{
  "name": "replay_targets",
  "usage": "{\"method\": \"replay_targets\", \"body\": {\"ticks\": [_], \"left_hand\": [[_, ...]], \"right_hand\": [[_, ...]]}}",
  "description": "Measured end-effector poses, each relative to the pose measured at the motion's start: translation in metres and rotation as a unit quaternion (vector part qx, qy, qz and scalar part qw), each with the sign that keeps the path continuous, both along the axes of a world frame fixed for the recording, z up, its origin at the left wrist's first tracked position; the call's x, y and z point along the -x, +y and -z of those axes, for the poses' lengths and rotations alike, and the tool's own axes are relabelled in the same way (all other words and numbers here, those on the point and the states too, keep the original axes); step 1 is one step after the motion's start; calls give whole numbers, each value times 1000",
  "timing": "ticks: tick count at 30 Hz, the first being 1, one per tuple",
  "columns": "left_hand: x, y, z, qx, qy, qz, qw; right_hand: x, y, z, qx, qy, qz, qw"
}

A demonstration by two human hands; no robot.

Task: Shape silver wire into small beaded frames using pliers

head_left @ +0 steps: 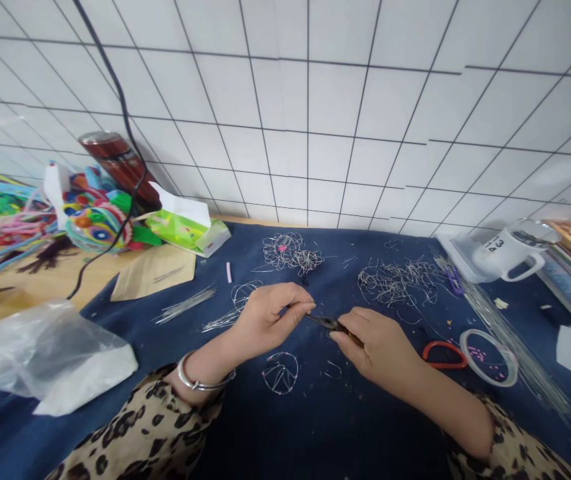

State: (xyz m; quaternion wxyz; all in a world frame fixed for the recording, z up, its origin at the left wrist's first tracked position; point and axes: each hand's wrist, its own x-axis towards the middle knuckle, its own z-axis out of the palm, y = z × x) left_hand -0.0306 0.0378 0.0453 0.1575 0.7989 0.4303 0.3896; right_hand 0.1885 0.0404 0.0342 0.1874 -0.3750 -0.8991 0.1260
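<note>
My right hand (383,340) is closed around the handles of a pair of pliers (326,322), whose narrow jaws point left. At the tip of the jaws, my left hand (275,317) pinches thumb and forefinger together; whatever lies between them is too small to make out. On the dark blue cloth below my left hand is a round wire frame (281,373) with small pink beads. A bent scrap of wire (334,370) lies under the pliers. Behind my left hand, another wire loop (245,293) is partly covered.
Wire tangles (400,280) and beaded wire shapes (285,250) lie at the back. Straight wires (185,305) are at left, longer ones (510,347) at right. A bead dish (489,358), red looped handle (444,355), white mug (503,253) and plastic bag (50,353) flank my arms.
</note>
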Motion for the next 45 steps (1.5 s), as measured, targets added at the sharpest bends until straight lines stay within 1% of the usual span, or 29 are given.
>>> {"method": "replay_targets", "body": {"ticks": [8, 10, 12, 14, 16, 18, 20, 23, 26, 29, 33, 36, 41, 45], "left_hand": [[-1, -2, -1, -62, 10, 27, 998], [-1, -1, 0, -67, 9, 28, 997], [-1, -1, 0, -57, 9, 26, 998], [1, 1, 0, -26, 6, 16, 1000], [4, 3, 0, 21, -14, 2, 1000], [7, 6, 1, 64, -50, 8, 997], [10, 8, 2, 87, -81, 15, 993], [12, 11, 2, 109, -102, 25, 989], [11, 12, 4, 127, -96, 28, 987], [11, 12, 9, 126, -100, 30, 987], [17, 10, 20, 109, -102, 25, 989], [24, 3, 31, 103, -98, 6, 990], [30, -14, 49, 152, -94, -21, 984], [31, -24, 56, 189, -105, -32, 976]], "right_hand": [[-2, 4, -7, 107, 37, -23, 993], [-2, 6, -7, 132, 40, -27, 990], [-2, 7, -5, 139, 37, -32, 989], [-2, 9, 1, 119, 38, -38, 991], [-1, 11, 9, 70, 46, -36, 996], [-1, 13, 18, 25, 47, -23, 998], [-1, 15, 26, 0, 48, -14, 999], [-1, 17, 34, -1, 37, 0, 999], [0, 17, 38, 1, 10, 0, 1000], [1, 16, 40, -5, -17, -11, 1000], [4, 15, 42, -14, -62, -22, 998], [6, 14, 46, -21, -91, -31, 995], [10, 13, 53, -11, -115, -49, 992], [12, 15, 55, -1, -126, -56, 990]]}}
